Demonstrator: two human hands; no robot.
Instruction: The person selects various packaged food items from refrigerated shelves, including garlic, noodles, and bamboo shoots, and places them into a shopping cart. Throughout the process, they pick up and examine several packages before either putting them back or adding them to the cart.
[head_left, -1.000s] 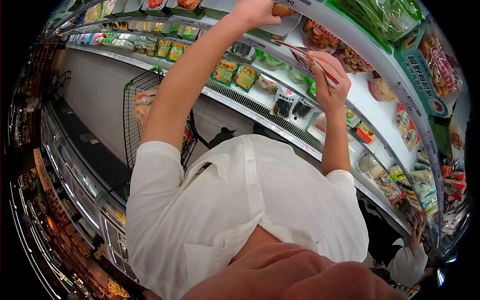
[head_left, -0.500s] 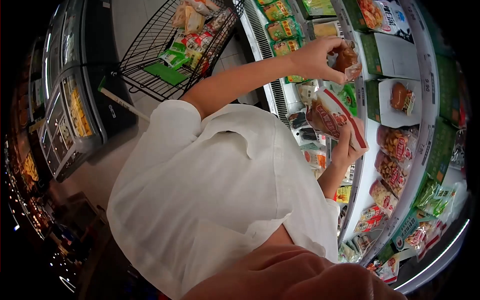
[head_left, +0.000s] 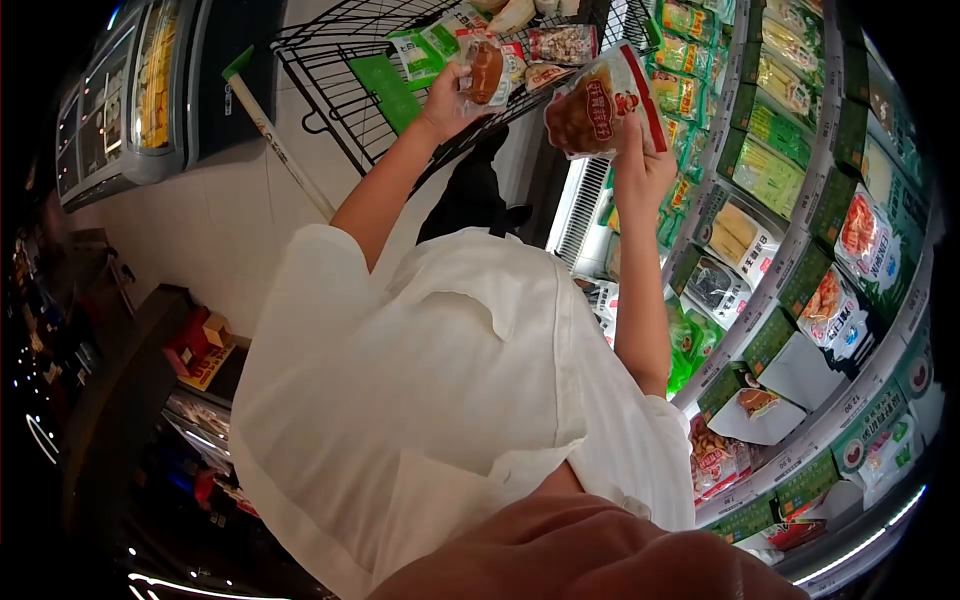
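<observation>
The left hand [head_left: 447, 98] had its grip closed on one side of a clear pack of brown food [head_left: 487, 72], at the near end of the black wire shopping trolley [head_left: 340, 100]. The right hand [head_left: 642, 168] pinched a red-edged bag [head_left: 588, 110] by its printed border, thumb in front; the bag stood tilted beside the trolley, towards the refrigerated shelves [head_left: 797, 232]. In the inspector's judgement, the edge hold kept most of the printed front uncovered, and the side hold suited the small, rounded pack. The trolley contained a green-and-white packet [head_left: 425, 55] and a bag of mixed pieces [head_left: 562, 43], presumably laid flat for stability. On the shelves, a white display box [head_left: 800, 385] appeared to keep a brown item [head_left: 757, 402] apart from neighbouring goods.

The right fingers behind the bag were hidden, as was part of the left grip. Whether the clear pack was above or within the trolley's rim could not be told. The trolley's far end was cut off, and small print was illegible.
</observation>
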